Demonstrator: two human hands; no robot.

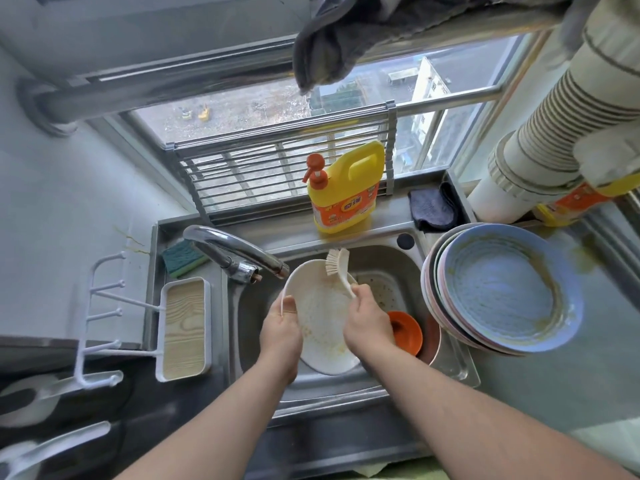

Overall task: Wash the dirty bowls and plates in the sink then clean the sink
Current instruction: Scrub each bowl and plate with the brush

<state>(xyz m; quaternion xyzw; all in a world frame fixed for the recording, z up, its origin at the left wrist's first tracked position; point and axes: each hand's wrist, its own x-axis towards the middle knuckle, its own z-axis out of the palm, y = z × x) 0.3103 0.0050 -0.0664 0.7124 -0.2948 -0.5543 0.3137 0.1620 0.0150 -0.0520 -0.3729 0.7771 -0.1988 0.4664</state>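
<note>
While I watch over the sink (398, 268), left hand (281, 330) grips white plate (322, 317) rim, right hand (369, 322) clamped on brush (337, 266), bristles at plate's far edge, dirty stack (498, 292) right of sink.

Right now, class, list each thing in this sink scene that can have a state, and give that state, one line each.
White plate: tilted over the sink, speckled with food, gripped by the left hand.
Dish brush: bristles on the plate's upper rim, held by the right hand.
Faucet: no water seen running.
Stacked plates: dirty, on the counter.
Orange bowl: in the sink.
Detergent bottle: upright.
</note>
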